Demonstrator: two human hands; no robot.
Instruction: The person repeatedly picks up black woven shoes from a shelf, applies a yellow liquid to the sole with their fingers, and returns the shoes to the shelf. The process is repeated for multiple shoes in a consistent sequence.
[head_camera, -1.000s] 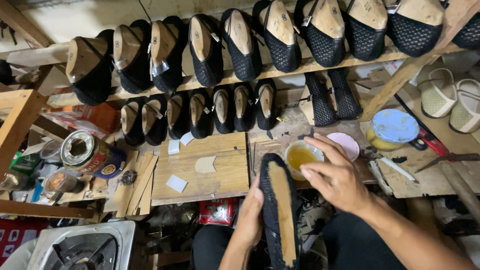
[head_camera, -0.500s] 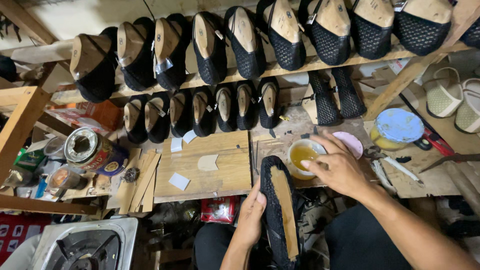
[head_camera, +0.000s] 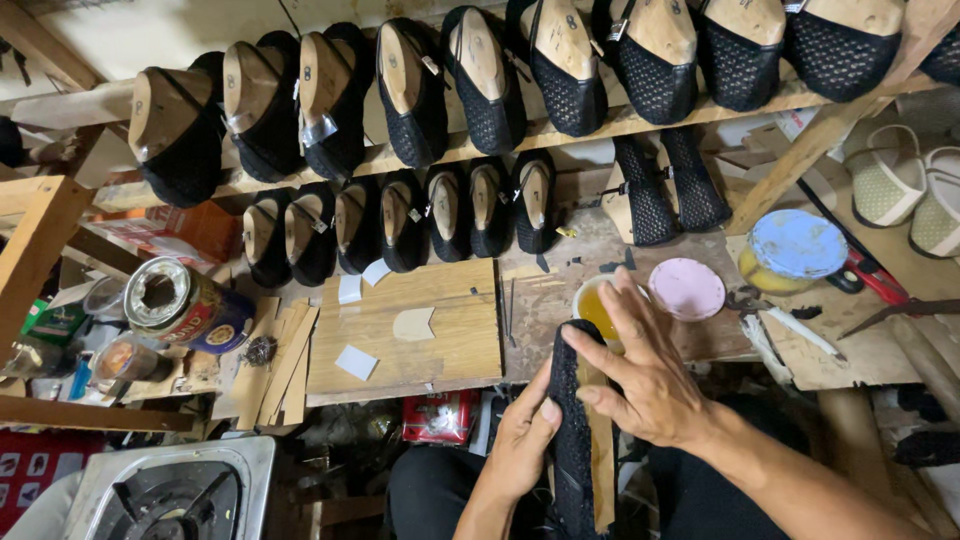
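Lower centre of frame: left hand (head_camera: 520, 440) grips the black mesh shoe (head_camera: 572, 440) on its last, sole up. Right hand (head_camera: 645, 375) lies over it w/ fingers spread, by the glue cup (head_camera: 597, 305). Approx 20 lasted shoes (head_camera: 480, 80) fill 2 racks up top; this 1 is unfinished.

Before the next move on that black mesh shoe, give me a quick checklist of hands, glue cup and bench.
1. Left hand steadies the black mesh shoe on its wooden last from the side: ok.
2. Right hand lies across the shoe, fingers spread: ok.
3. Small cup of yellow glue upright, partly hidden by the right hand: ok.
4. Round pink lid lies apart from the cup: ok.
5. Whether the sole carries glue: cannot tell.
6. Brush or applicator in either hand: cannot tell.
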